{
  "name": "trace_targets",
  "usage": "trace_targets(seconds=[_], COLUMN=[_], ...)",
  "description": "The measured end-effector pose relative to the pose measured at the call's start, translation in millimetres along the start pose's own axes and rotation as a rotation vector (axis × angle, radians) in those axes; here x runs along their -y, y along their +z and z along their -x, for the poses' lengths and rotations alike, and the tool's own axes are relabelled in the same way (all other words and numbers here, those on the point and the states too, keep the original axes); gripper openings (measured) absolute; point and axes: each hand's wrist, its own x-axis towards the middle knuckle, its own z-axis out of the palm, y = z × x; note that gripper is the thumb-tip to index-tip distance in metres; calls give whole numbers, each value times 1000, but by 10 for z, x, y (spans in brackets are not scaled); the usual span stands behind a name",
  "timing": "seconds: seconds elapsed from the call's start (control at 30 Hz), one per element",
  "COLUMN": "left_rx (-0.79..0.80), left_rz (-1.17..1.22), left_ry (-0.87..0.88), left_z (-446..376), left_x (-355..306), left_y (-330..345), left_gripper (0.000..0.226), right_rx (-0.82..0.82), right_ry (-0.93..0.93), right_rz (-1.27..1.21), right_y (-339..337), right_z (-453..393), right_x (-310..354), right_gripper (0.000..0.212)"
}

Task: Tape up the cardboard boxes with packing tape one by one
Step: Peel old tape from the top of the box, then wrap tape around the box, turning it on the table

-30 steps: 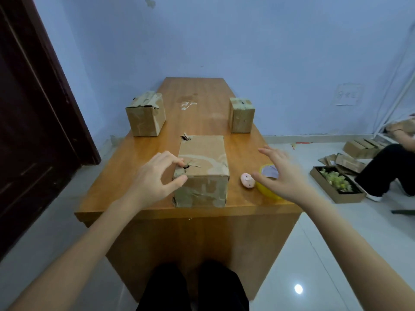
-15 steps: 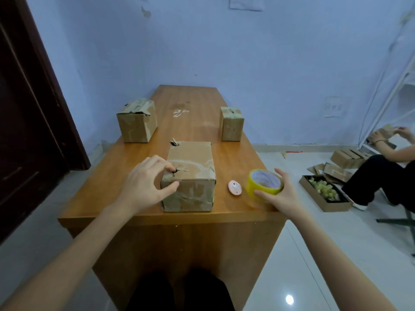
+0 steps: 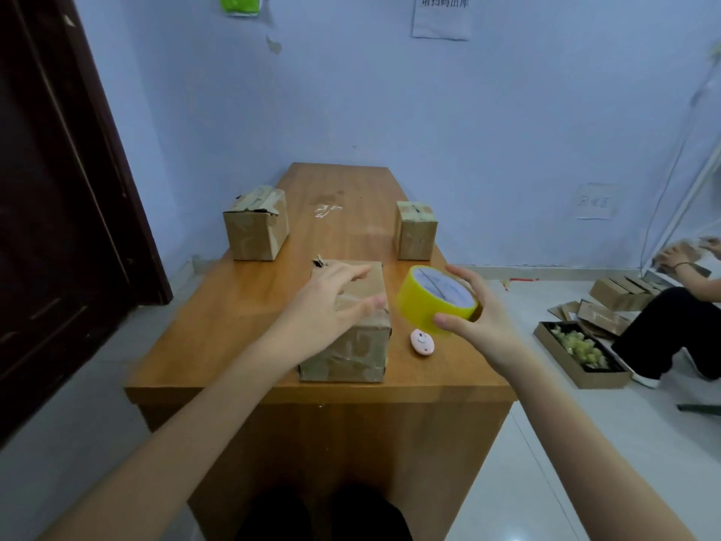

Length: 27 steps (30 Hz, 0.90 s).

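Observation:
A worn cardboard box (image 3: 353, 347) sits near the front edge of the wooden table (image 3: 242, 302). My left hand (image 3: 327, 302) is over its top with fingers spread, pointing toward the tape; whether it touches the box I cannot tell. My right hand (image 3: 474, 322) grips a yellow roll of packing tape (image 3: 433, 298), lifted off the table just right of the box. Two more boxes stand farther back, one at the left (image 3: 255, 224) and a smaller one at the right (image 3: 415, 230).
A small pink cutter (image 3: 422, 342) lies on the table right of the near box. A dark door (image 3: 58, 189) is at the left. On the floor at the right a seated person (image 3: 671, 318) handles cardboard beside an open tray (image 3: 581, 353) and flat boxes (image 3: 620, 290).
My right hand reached the tape roll, took hold of it and lifted it off the table. My left hand moved from the box's left edge onto its top. The camera tilted up.

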Motion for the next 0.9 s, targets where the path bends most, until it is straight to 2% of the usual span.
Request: trace_targets(seconds=[0.13,0.23,0.33,0.47,0.8,0.9], left_rx=[-57,-245,-368,-447,-450,-424], left_rz=[332,446,406,389,381,494], left_ry=[-3,-4,-11,-46,-68,-149], left_z=[-66,-56,-39,-26,-45,-67], left_x=[-79,-75,-33,28,126,148], left_y=[58,42,11,-14,-30,-14], left_gripper=[31,17,14,16,21,14], right_rx=[73,53,49,30,-2,-61], right_ry=[-14,-15,-18,-20,17,21], right_rz=[-55,-66,-59,-84,-97,-81], right_y=[233,350,456,615,807,867], right_z=[-90,-164,-214,-240,-304,-299], right_x=[158,221,258,289,284,286], right_gripper=[71,81,81,81,78,94])
